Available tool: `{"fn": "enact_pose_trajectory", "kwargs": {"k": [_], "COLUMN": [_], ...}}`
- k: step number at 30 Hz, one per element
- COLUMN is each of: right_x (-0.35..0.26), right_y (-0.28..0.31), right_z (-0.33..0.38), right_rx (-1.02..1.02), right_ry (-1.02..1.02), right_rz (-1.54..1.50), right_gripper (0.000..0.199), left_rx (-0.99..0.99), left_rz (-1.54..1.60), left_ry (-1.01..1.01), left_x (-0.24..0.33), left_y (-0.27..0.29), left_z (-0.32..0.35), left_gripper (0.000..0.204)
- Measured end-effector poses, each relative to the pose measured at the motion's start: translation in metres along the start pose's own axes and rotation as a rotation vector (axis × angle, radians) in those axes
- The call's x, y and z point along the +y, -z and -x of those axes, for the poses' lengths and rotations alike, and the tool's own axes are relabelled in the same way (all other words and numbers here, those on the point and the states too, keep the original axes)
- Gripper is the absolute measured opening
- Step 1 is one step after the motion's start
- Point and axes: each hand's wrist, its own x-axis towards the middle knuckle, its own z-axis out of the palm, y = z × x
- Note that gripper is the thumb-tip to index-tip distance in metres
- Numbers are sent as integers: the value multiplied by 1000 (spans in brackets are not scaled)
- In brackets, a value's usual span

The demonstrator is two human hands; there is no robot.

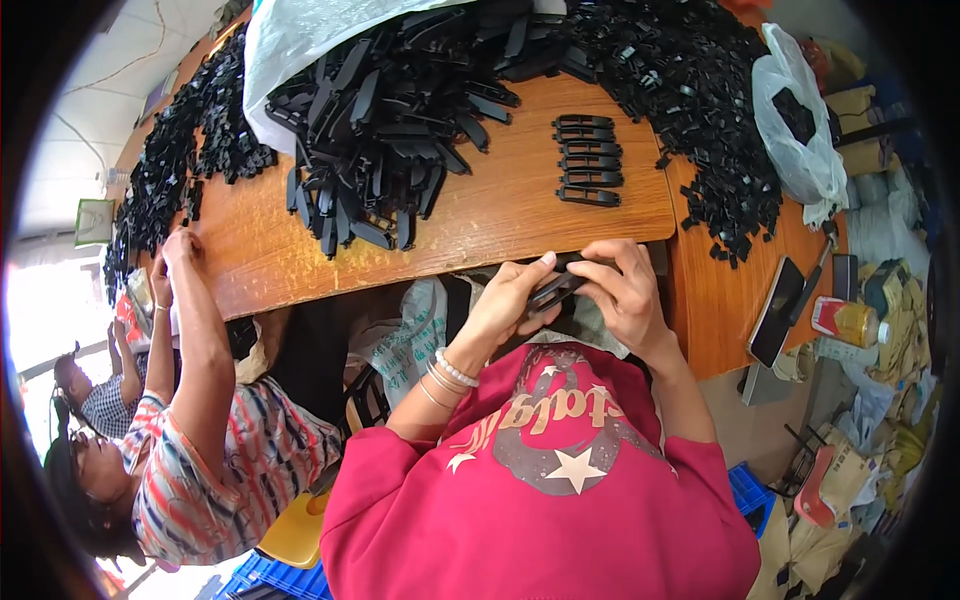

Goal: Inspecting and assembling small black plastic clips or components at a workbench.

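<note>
Just past the table's front edge, in front of my chest, both hands meet around slim black plastic pieces (553, 292). My left hand (508, 302) pinches them from the left, thumb on top. From the right, the bent fingers of my right hand (625, 295) press on the same pieces; whether these are two parts or one is partly hidden by the fingers. Beyond the hands, several similar long black parts (588, 160) lie in a neat stacked row. Farther left, a big heap of loose long black parts (375, 140) spills from a white sack (268, 75).
A mound of small black clips (700, 110) covers the right side, beside a clear plastic bag (800, 130). A phone (777, 312) and a bottle of yellow liquid (850, 322) are at the right edge. At left, a co-worker's hands (175, 255) touch the wooden table (480, 225).
</note>
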Motion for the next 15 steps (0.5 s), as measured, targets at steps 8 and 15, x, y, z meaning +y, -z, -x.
{"fn": "enact_pose_trajectory", "kwargs": {"k": [8,15], "right_x": [43,44], "right_y": [-4,-3], "right_z": [5,-9], "right_rx": [103,185], "right_ry": [-320,-386], "right_rz": [210,182], "right_gripper": [22,25], "left_rx": [956,1145], "left_rz": [-1140,-1402], "left_ry": [-1323,-772], "left_x": [103,157], "left_y": [74,130], "left_z": [-33,-48], "left_gripper": [9,34]}}
